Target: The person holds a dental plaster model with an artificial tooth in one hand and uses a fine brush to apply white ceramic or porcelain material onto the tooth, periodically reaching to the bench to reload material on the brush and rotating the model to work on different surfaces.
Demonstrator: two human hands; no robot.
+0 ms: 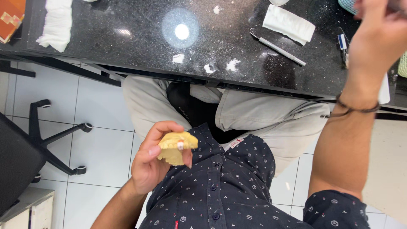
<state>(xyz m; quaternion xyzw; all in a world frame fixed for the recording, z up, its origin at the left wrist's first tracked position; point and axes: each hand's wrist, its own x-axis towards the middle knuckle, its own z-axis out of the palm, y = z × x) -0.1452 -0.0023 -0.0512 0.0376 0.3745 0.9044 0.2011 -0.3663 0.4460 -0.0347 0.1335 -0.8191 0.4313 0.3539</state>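
The left hand (148,163) holds a yellow tooth model (177,147) near the shirt, fingers closed around it, one white tooth showing by the thumb. The right hand (377,38) is raised over the dark surface (140,51); its fingers are blurred, so I cannot tell. White crumbs (220,66) and a knife (277,48) lie beyond
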